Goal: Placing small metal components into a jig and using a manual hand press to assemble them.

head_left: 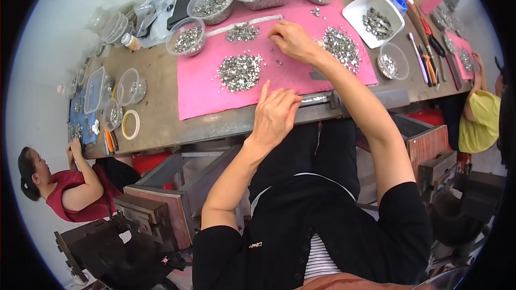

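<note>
My left hand (277,114) is at the table's front edge, its fingers bent together toward the right; whatever they hold, if anything, is hidden. Farther out, my right hand (295,42) hovers low over a pink mat (193,96) with its fingertips drawn together, and I cannot make out anything between them. Small shiny metal pieces lie on the mat in a large pile (239,72) left of centre. A smaller pile (242,33) is behind it, left of my right hand. Another pile (341,49) spreads to the right of that hand, partly behind my wrist. A few loose pieces lie between.
Clear plastic tubs (210,5) of metal pieces line the mat's back and left. A white tray (395,13) and a round tub (393,62) stand right, beside pliers (427,67). A tape roll (130,124) lies left. Co-workers sit left (75,188) and right (478,121).
</note>
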`<state>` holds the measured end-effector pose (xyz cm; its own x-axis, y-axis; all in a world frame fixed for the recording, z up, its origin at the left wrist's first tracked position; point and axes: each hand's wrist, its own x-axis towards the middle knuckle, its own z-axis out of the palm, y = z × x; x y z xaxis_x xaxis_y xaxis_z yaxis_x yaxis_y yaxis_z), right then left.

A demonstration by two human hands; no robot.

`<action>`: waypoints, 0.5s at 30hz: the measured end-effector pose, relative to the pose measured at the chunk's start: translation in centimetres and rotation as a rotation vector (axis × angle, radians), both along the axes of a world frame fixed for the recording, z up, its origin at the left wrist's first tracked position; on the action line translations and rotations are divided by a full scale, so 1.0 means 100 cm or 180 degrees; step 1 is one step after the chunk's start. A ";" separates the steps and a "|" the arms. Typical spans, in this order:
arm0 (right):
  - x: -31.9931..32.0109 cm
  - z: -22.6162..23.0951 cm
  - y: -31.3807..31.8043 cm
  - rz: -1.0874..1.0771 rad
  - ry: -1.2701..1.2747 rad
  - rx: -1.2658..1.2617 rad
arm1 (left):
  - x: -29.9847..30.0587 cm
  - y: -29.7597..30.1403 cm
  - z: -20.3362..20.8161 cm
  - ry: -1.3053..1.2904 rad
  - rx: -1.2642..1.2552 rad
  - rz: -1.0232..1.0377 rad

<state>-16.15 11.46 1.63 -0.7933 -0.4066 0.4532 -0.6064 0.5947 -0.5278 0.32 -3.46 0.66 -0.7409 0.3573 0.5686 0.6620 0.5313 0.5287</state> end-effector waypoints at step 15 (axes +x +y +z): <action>-0.055 -0.021 -0.034 -0.0357 0.0278 0.0650 | 0.004 0.001 -0.009 -0.0679 0.0611 -0.0074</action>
<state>-21.61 8.10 -0.51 -0.8000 -0.4084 0.4396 -0.5686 0.7499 -0.3381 0.72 -3.36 -0.27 -0.8440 0.2764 0.4597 0.5358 0.3940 0.7468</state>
